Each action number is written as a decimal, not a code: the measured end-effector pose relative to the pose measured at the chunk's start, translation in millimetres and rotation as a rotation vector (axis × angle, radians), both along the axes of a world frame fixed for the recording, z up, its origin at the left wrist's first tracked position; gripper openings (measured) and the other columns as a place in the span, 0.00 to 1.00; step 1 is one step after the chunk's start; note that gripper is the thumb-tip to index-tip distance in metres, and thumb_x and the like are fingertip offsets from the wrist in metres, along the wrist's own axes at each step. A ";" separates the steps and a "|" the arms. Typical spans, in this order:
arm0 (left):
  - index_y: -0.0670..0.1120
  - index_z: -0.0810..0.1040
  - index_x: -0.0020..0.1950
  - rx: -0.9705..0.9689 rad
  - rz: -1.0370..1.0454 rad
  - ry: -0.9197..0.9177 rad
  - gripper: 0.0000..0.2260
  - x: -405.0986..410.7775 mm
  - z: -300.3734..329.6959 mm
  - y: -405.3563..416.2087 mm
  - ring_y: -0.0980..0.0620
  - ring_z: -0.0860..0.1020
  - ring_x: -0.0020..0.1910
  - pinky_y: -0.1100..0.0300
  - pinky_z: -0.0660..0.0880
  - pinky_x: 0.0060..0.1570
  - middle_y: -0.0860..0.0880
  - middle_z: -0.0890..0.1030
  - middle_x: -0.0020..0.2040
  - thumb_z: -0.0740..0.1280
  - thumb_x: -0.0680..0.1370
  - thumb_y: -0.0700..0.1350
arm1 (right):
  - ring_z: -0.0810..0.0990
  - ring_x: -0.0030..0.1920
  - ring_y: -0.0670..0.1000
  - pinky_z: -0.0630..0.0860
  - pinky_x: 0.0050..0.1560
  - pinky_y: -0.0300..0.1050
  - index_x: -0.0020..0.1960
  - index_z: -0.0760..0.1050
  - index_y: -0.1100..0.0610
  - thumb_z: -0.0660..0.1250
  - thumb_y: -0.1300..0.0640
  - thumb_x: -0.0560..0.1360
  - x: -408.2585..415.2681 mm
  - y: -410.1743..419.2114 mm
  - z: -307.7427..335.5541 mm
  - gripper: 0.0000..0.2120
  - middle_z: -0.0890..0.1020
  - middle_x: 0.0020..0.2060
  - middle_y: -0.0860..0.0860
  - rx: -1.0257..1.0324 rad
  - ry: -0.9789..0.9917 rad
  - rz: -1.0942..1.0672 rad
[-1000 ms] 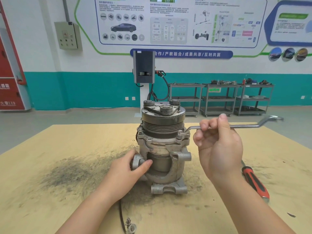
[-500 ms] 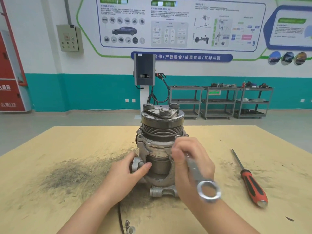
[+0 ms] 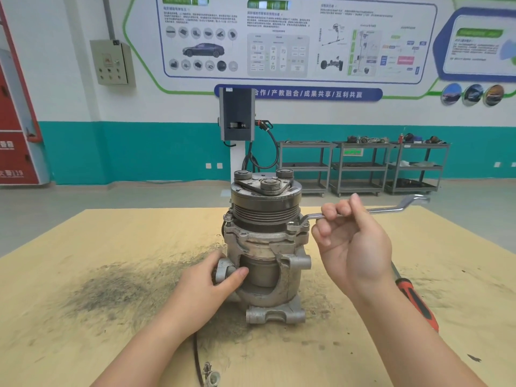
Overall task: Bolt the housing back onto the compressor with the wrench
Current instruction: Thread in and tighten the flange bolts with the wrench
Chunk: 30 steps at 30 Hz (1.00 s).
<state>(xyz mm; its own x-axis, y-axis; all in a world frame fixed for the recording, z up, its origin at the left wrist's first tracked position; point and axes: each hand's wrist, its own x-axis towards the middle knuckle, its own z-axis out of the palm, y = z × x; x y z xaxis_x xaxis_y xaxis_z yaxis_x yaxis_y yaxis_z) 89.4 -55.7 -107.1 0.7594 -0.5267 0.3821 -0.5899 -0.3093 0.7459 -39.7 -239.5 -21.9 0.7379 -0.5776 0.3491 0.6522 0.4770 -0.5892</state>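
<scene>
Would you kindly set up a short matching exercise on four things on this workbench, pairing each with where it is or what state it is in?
Things:
1. wrench
2. screwdriver
3. left hand
4. compressor

Places or states:
A. lying flat on the table, right of the right forearm
B. standing upright in the middle of the table
C. gripping a lug low on the compressor's left side
D. held level by the right hand, its ring end on a bolt at the housing flange

Pairs: 1-D, 2-A, 3-C, 4-B
</scene>
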 end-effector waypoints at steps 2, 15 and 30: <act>0.59 0.72 0.42 0.000 -0.003 0.005 0.10 -0.5 0.1 0.5 0.65 0.74 0.29 0.73 0.68 0.31 0.61 0.80 0.35 0.67 0.75 0.63 | 0.69 0.24 0.49 0.67 0.23 0.38 0.33 0.68 0.55 0.56 0.52 0.81 0.0 -4.4 0.2 0.18 0.73 0.29 0.50 0.047 0.011 0.073; 0.51 0.72 0.42 0.006 0.025 0.003 0.16 -0.1 0.2 -0.6 0.65 0.73 0.26 0.71 0.66 0.29 0.61 0.78 0.31 0.68 0.75 0.62 | 0.77 0.40 0.51 0.75 0.40 0.43 0.42 0.74 0.60 0.56 0.51 0.83 0.6 49.2 -30.1 0.17 0.78 0.38 0.52 -1.104 -0.269 -0.866; 0.48 0.73 0.44 0.015 0.041 0.020 0.17 -3.3 2.9 -0.6 0.63 0.71 0.27 0.71 0.66 0.29 0.59 0.79 0.34 0.68 0.75 0.62 | 0.69 0.24 0.49 0.65 0.24 0.38 0.30 0.70 0.54 0.58 0.54 0.76 -2.7 -0.9 0.8 0.16 0.72 0.29 0.51 0.027 0.005 0.046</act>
